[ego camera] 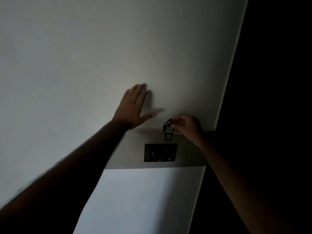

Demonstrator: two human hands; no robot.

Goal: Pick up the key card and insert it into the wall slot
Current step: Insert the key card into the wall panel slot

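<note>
The room is dim. My right hand (186, 128) pinches a key card tag (168, 133) with a small white label and a bunch of keys attached; the dark tag hangs downward. Just below it, a little apart, a black wall slot panel (160, 152) is mounted on a grey band of wall, with a round knob and a small red light at its lower right. My left hand (134, 107) lies flat on the pale wall above and left of the panel, fingers together and thumb spread, holding nothing.
The pale wall (84, 56) fills most of the view. A dark opening or edge (270, 81) runs down the right side. Below the grey band is a lighter wall area (143, 200).
</note>
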